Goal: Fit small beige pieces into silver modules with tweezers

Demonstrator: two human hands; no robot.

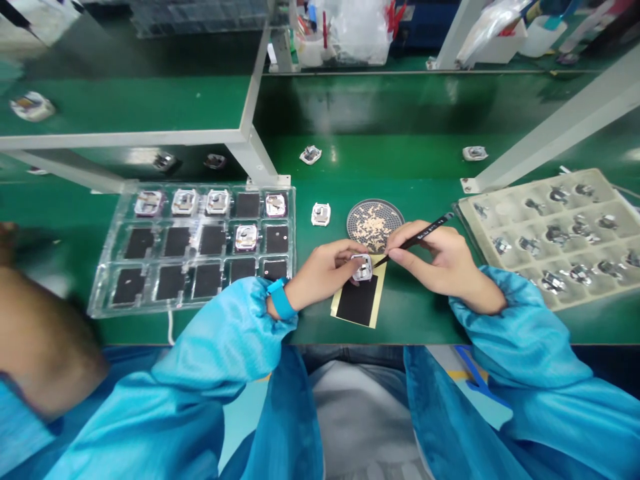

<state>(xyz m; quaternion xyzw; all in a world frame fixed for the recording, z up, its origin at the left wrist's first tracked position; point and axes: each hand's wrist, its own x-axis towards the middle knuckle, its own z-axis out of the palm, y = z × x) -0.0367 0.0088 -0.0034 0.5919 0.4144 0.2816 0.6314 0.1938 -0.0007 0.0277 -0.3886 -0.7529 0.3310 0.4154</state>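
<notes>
My left hand (333, 268) is closed on a small white watch case (362, 267) with a silvery inside, held above a black sheet with a yellow backing (356, 303). In my right hand (435, 257) is a pair of black tweezers (425, 231), their tip beside the case's right edge. Whether the tip touches the case I cannot tell. Just behind both hands, a round dark perforated dish (354, 208) holds many small beige pieces. Another watch case (321, 214) lies on the green bench to the left of the dish.
A clear compartment tray (103, 283) with black pads and several watch cases stands left. On the right, a cream tray (487, 248) holds small metal parts. White shelf posts (257, 157) rise behind. Another person's arm (45, 340) is at far left.
</notes>
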